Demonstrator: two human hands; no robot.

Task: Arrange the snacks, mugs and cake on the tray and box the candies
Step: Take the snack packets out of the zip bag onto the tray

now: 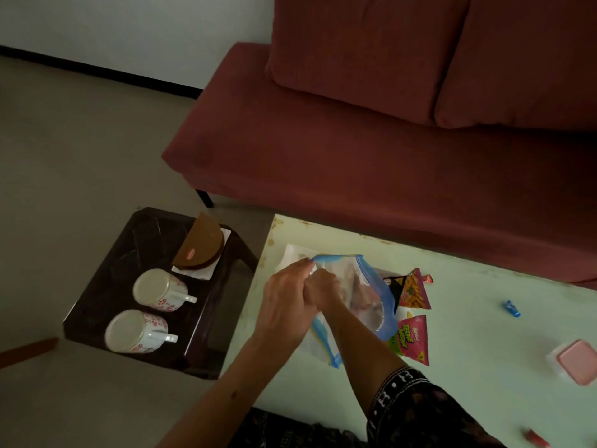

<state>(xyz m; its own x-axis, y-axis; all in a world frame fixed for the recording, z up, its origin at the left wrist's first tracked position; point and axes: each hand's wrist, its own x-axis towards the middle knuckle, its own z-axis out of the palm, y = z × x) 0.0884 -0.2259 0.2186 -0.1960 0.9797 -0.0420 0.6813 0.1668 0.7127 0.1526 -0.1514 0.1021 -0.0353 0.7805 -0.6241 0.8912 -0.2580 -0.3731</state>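
Two hands: both work at a clear zip bag with a blue seal strip (pixel 355 286) near the middle of the pale green table (pixel 484 334)
Left hand (pixel 284 305): fingers pinched shut on the blue rim of the bag's mouth at its 11 o'clock corner
Right hand (pixel 323 292): pushed inside the bag mouth, touching the left hand; whether its fingers are closed on anything cannot be told
Sleeve: dark patterned cuff (pixel 403 399) on the right forearm, at 6 o'clock
Red candy (pixel 536 438): on the table's near edge, at 5 o'clock
Pink-lidded clear plastic box (pixel 575 362): lid on, at 4 o'clock from the bag, well apart
Snack packets: pink triangular packet (pixel 415 339) and red-and-black triangular packet (pixel 410 291), just beside the bag at 3 o'clock
Blue-wrapped candy (pixel 512 308): alone on the table, further out at 3 o'clock
Dark brown tray (pixel 129 253): off the table at 9 o'clock
Mugs: two white floral mugs, upside down, near one (pixel 139 331) and far one (pixel 161 289), handles pointing to 3 o'clock
Cake: brown half-round cake (pixel 200 247) on white paper at the tray's far corner
Sofa: dark red sofa (pixel 355 140) at 12 o'clock
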